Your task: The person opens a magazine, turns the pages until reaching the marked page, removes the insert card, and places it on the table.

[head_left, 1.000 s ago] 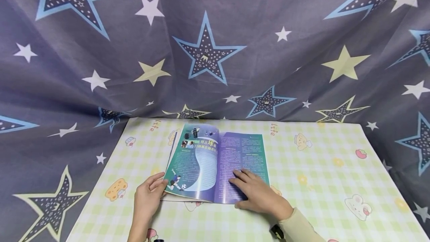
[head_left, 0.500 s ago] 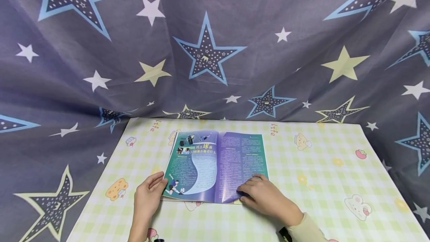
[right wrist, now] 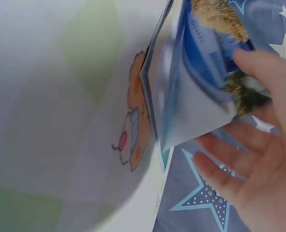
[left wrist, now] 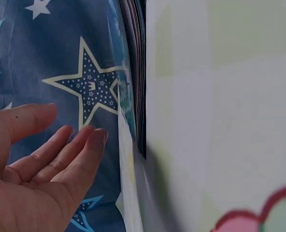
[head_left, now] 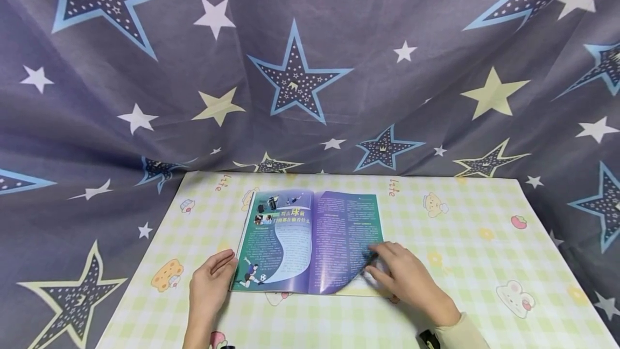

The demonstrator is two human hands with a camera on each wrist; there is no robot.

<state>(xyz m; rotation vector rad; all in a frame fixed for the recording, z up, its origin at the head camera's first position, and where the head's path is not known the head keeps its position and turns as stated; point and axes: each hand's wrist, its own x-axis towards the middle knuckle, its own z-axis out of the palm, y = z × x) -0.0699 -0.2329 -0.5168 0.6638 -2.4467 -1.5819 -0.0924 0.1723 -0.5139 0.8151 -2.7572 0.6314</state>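
An open magazine [head_left: 295, 252] lies on the table, its left page printed with a soccer player and its right page [head_left: 334, 230] purple and green with text. My right hand [head_left: 409, 276] pinches the lower right corner of that right page and bends it up, baring a pale strip of the sheet beneath. In the right wrist view the lifted page [right wrist: 193, 104] runs between thumb and fingers, its underside showing a blue and gold picture. My left hand [head_left: 209, 284] stands beside the magazine's lower left edge, thumb and fingers apart and relaxed in the left wrist view.
The table [head_left: 465, 295] wears a green checked cloth with cartoon animals and fruit. Behind it hangs a grey-blue curtain [head_left: 368, 101] with stars, which also falls along both sides. A black wrist strap [head_left: 429, 339] shows at the right sleeve.
My right hand has slid from flat on the right page to its lower right corner and lifted it. The left page has settled flat; my left hand stays near its edge.
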